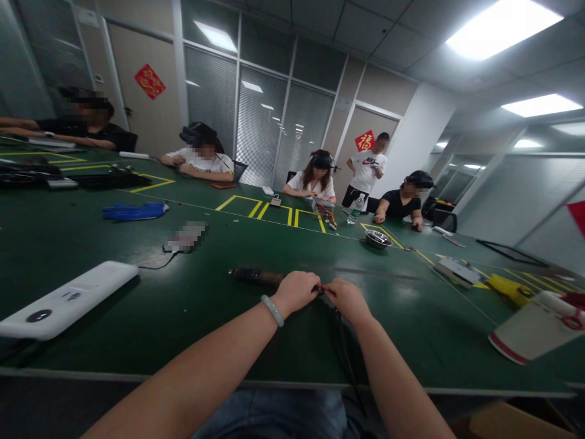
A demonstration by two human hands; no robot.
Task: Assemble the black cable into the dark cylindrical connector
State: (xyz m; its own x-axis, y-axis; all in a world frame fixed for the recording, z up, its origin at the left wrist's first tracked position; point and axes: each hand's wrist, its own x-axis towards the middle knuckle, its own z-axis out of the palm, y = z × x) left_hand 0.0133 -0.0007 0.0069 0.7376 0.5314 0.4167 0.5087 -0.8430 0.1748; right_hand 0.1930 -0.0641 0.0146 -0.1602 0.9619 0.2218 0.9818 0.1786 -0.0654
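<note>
As the head view looks across a green counter [183, 305], two bare forearms reach in from the bottom edge and meet near the middle. The left hand [299, 291], with a pale bracelet [273, 311] at its wrist, is curled narrow; what it grips is hidden, so I cannot tell. The right hand [346, 299] is narrow too, thumb and fingers pinching what seems the upper end of a black cord [342, 335], which runs down over the counter's edge towards the lap. A dark, brown-bodied tool [258, 277] lies on the counter just left of the left hand, partly covered by it; whether cord and tool join is hidden.

The step in hand looks like close fingertip work on the cord's end. Judging from this, the next move calls for a steady pinch from both hands and slack in the cord.

Farther left lie a white device [68, 299] and blue gloves [136, 211]; to the right, a metal bowl [378, 238] and a cup [532, 329]. Other people [208, 163] are across the counter.
</note>
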